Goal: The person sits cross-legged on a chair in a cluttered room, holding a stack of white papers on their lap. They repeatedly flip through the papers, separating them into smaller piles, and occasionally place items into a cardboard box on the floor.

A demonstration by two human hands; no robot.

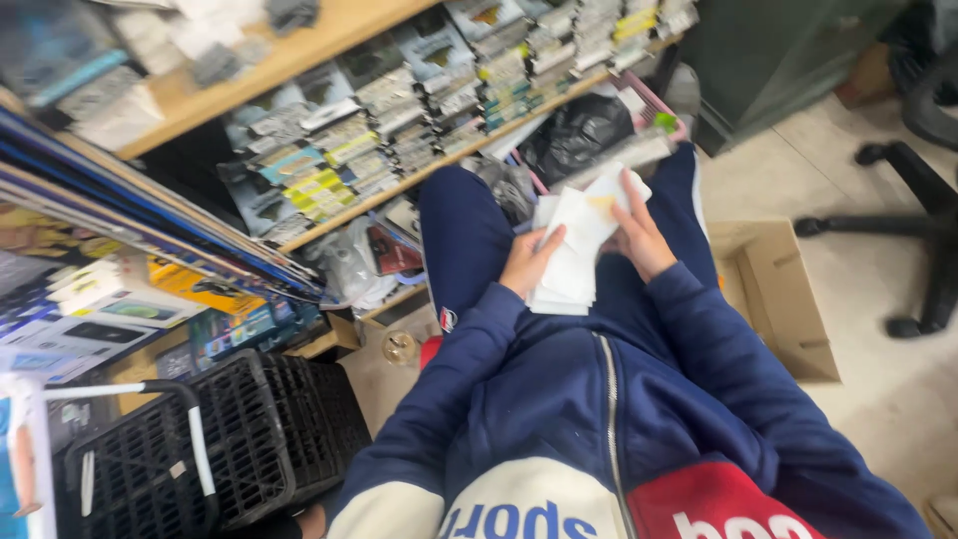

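The person sat with both hands over the lap, holding a stack of white packets [571, 262] between them. The left hand [526, 262] gripped the stack's lower left edge, thumb laid across the top face and fingers curled underneath. The right hand [642, 236] held the upper right edge, its fingers pinching the top packet, which was fanned slightly away from the rest (a yellowish patch showed on it).

Room was tight on the left: a wooden shelf [399, 185] packed with rows of small hanging packages ran diagonally just beyond the knees, and its front edge came close to the left knee. A black plastic bag [581, 130] sat past the hands, near the shelf's end. Below the left elbow stood a black plastic basket [249, 439] with a pale handle.

To the right lay an open cardboard box [783, 299], its near wall just beside the right thigh. Beyond it the pale floor [878, 389] opened out toward the base of an office chair [918, 230], well apart from the hands.
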